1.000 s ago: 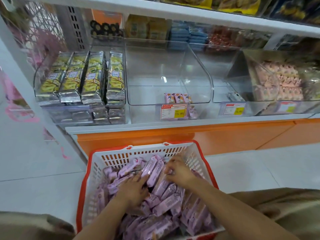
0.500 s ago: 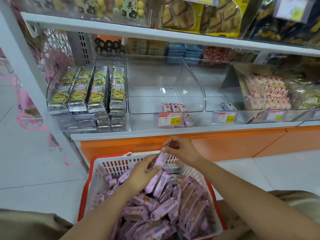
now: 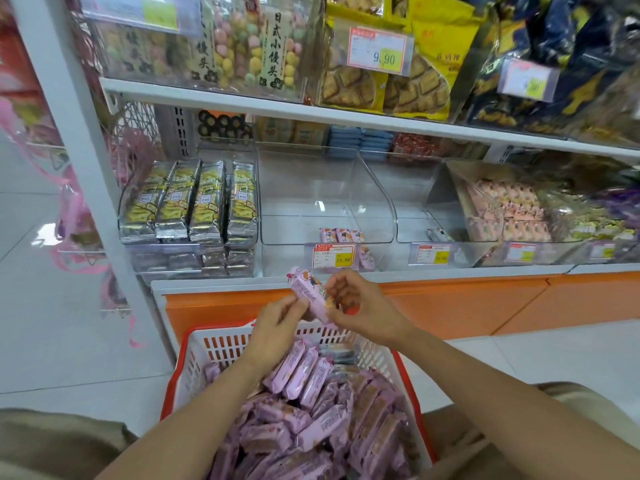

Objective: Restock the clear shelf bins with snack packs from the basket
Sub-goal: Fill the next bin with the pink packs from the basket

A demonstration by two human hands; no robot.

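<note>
Since half a second ago your two hands have risen clear of the basket (image 3: 194,344) and now sit in front of the orange shelf base, just under the price tag (image 3: 334,255). Your left grip (image 3: 277,320) pinches the lower left edge of one pink snack pack (image 3: 306,291), and your right grip (image 3: 362,306) curls round its lower right end; whether a second pack hides behind it, you cannot tell. The pack's long axis slants, its top end up and to the left, its bottom end down toward your right palm. The nearly empty clear bin (image 3: 325,188) lies above and ahead of the pack, and your right grip looks the nearer one to its opening, so the pack probably needs lifting over the front lip. Count: one pack plainly in hand, three matching packs (image 3: 341,234) standing in a row at the bin's front, and the basket's packs too many to count.
</note>
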